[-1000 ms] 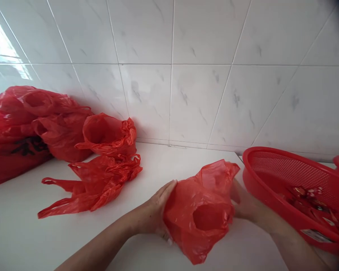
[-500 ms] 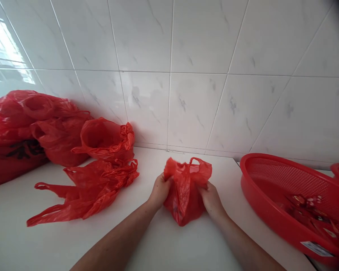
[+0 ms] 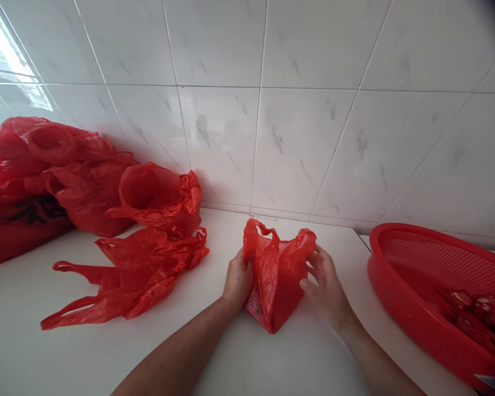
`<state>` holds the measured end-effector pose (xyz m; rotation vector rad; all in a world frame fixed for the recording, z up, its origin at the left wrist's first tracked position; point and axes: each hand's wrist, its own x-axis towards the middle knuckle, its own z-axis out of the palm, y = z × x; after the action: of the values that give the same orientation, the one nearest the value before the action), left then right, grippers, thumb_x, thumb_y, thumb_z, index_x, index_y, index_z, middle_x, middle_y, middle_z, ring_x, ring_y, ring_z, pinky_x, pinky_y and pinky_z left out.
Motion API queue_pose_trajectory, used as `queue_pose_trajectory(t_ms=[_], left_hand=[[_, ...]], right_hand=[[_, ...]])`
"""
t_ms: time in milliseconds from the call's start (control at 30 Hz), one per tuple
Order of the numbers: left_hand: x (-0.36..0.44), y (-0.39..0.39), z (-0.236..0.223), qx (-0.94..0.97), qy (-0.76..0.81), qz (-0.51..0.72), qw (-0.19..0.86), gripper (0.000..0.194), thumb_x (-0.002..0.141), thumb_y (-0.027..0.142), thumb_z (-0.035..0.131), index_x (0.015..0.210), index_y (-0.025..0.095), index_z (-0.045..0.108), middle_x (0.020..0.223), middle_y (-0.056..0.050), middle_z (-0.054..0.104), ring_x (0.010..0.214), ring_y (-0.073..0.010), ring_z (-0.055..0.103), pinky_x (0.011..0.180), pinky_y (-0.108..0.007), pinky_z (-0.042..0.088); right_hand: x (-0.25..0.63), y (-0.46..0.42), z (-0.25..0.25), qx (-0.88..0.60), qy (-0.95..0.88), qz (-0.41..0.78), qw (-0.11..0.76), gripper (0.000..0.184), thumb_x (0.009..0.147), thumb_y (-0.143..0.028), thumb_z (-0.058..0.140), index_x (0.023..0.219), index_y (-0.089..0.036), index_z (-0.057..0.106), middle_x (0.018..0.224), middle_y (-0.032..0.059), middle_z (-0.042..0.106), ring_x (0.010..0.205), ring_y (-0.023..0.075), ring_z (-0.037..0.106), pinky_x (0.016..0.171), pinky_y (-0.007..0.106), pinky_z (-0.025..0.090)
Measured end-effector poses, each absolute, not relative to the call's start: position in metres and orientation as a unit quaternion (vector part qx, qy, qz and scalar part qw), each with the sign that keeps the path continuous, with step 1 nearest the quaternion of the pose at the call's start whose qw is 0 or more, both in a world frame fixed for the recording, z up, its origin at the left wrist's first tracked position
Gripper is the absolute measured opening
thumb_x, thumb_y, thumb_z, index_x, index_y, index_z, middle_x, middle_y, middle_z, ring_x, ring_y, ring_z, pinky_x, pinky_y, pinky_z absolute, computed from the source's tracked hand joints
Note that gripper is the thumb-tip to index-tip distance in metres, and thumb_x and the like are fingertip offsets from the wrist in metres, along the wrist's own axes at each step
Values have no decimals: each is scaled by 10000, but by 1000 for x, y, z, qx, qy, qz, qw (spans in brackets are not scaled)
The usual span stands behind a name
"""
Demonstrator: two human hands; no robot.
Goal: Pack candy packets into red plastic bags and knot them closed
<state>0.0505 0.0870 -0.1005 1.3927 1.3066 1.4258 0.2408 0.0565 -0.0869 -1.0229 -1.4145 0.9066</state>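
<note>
With left hand (image 3: 237,281) gripped the left side of a red plastic carrier bag (image 3: 287,274), seemingly to steady it upright on the white tabletop (image 3: 276,366), and held right hand (image 3: 329,286) loosely open by its right side, near the red perforated basket (image 3: 424,324).

My left hand (image 3: 238,281) grips one side of a red plastic bag (image 3: 277,286), handles up; my right hand (image 3: 325,283) spreads its fingers at the other. Crumpled red bags (image 3: 136,275) lie leftward, a red basket (image 3: 412,313) rightward.
</note>
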Motion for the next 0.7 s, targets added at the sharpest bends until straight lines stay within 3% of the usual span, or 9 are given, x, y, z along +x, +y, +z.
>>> queue_pose_trajectory(t_ms=[100, 267, 333, 400, 467, 533, 600, 700], left_hand=[[49, 84, -100, 585, 512, 525, 347, 170, 778, 144, 389, 746, 179, 552, 739, 2, 617, 690, -145, 538, 607, -230, 409], [48, 82, -105, 591, 499, 515, 370, 154, 773, 158, 401, 737, 178, 549, 774, -5, 622, 710, -151, 538, 609, -234, 412], [47, 83, -109, 583, 513, 505, 378, 125, 749, 164, 435, 660, 170, 524, 702, -1, 596, 657, -145, 513, 560, -228, 387], [45, 84, -112, 582, 522, 485, 392, 140, 731, 173, 466, 593, 164, 491, 623, 3, 557, 598, -137, 481, 509, -224, 351], [43, 83, -112, 587, 500, 479, 419, 145, 758, 215, 483, 632, 157, 525, 649, -10, 571, 617, -146, 497, 529, -232, 372], [40, 80, -105, 596, 432, 502, 455, 210, 825, 319, 462, 810, 150, 586, 820, -48, 622, 746, -178, 546, 650, -266, 434], [40, 74, -95, 607, 332, 521, 498, 405, 836, 483, 451, 1039, 152, 565, 1046, -97, 603, 915, -223, 552, 800, -320, 443], [43, 65, -82, 643, 258, 492, 527, 727, 656, 585, 648, 1224, 167, 468, 1219, -135, 520, 1059, -282, 512, 899, -366, 417]], right_hand=[[234, 51, -82, -428, -615, 374, 546, 1003, 592, -341, 772, 1405, -322, 185, 1454, 64, 297, 1321, 257, 296, 1039, 443, 320], [210, 40, -85, -494, -567, 432, 498, 1078, 538, -220, 785, 1408, -340, 161, 1326, 72, 463, 1167, 262, 483, 891, 401, 455], [203, 37, -90, -508, -580, 412, 485, 858, 593, -216, 739, 1342, -338, 337, 1200, 46, 566, 1060, 253, 550, 843, 380, 470], [200, 37, -96, -519, -607, 378, 468, 403, 675, -244, 660, 1069, -288, 594, 967, 31, 649, 891, 242, 594, 750, 358, 481], [202, 38, -100, -530, -607, 369, 462, 86, 739, -278, 589, 799, -238, 636, 797, 28, 649, 772, 225, 588, 674, 337, 475], [208, 42, -102, -525, -571, 405, 484, 104, 771, -310, 566, 786, -221, 616, 782, 25, 646, 758, 218, 587, 661, 327, 477], [214, 45, -100, -511, -522, 445, 518, 155, 775, -339, 581, 866, -217, 605, 846, 27, 658, 803, 222, 598, 692, 328, 485], [220, 46, -94, -497, -472, 481, 546, 211, 760, -374, 614, 902, -218, 608, 920, 36, 673, 838, 231, 612, 716, 332, 490]])
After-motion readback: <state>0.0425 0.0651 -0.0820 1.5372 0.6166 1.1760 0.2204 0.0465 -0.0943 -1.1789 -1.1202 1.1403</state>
